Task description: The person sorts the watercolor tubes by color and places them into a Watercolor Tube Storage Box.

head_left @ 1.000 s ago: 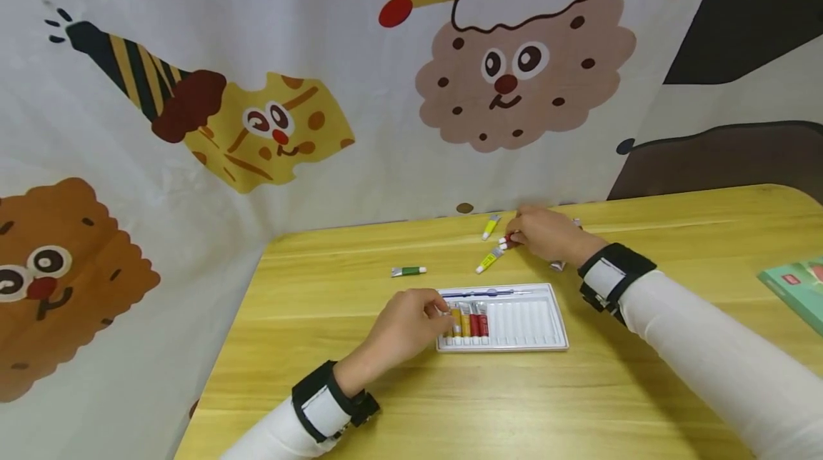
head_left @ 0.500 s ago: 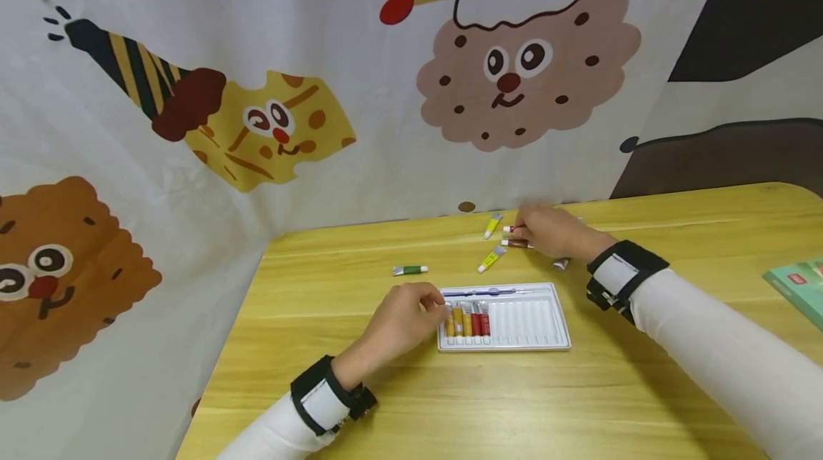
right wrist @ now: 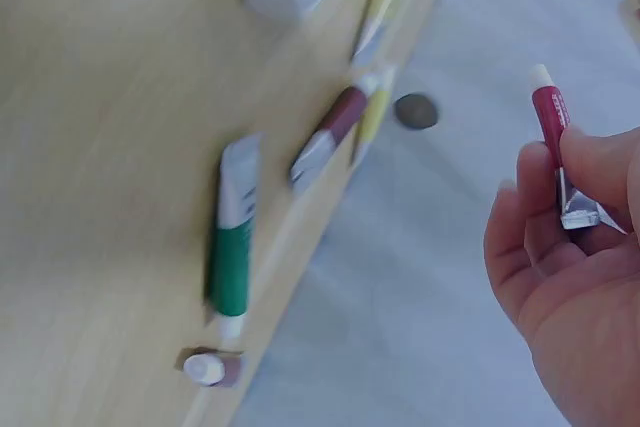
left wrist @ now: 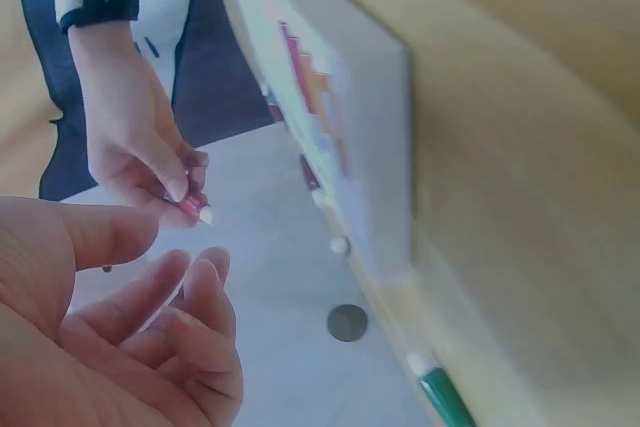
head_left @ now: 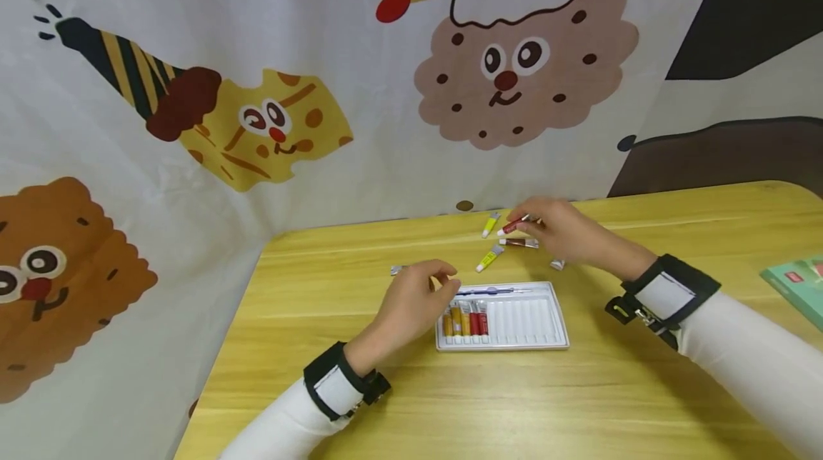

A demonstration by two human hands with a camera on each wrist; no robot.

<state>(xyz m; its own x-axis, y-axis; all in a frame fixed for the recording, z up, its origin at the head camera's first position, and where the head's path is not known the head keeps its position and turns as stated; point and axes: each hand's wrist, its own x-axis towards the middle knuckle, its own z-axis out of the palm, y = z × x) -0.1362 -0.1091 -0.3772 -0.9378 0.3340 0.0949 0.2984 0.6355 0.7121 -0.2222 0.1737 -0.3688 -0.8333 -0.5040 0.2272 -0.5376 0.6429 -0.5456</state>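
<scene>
One printed curtain [head_left: 379,88] across the upper part of the head frame, cut off at top and left. Wooden table [head_left: 463,403] below, running out of frame at bottom. Flat green box [head_left: 797,285] at right edge, partly in frame; can't make out the print. White tray [head_left: 524,324] lower centre, five paint tubes [head_left: 466,321] in left-hand slots, ochre through red; steep and blurred in left wrist view.

Right hand [head_left: 566,231] right of centre, upper half: thumb and fingers clamped on red tube [head_left: 512,225], clear of table, white cap pointing lower left. Rear of tube partly behind fingers. Left hand [head_left: 411,303] over tray's left end: thumb and fingers apart, loosely curled, holding nothing. Blocking one end of paintbrush [head_left: 491,292] in tray's top groove.

Also behind left hand: most of green tube [left wrist: 447,402], silver end showing in head view. Brown tube [head_left: 519,243] just below red tube, two yellow tubes [head_left: 489,258] left of it. Under right hand, mostly hidden in head view: second green tube [right wrist: 232,257]. Past it, lower left of right wrist view, capped tube [right wrist: 212,367], nearly end-on; colour hard to tell.
</scene>
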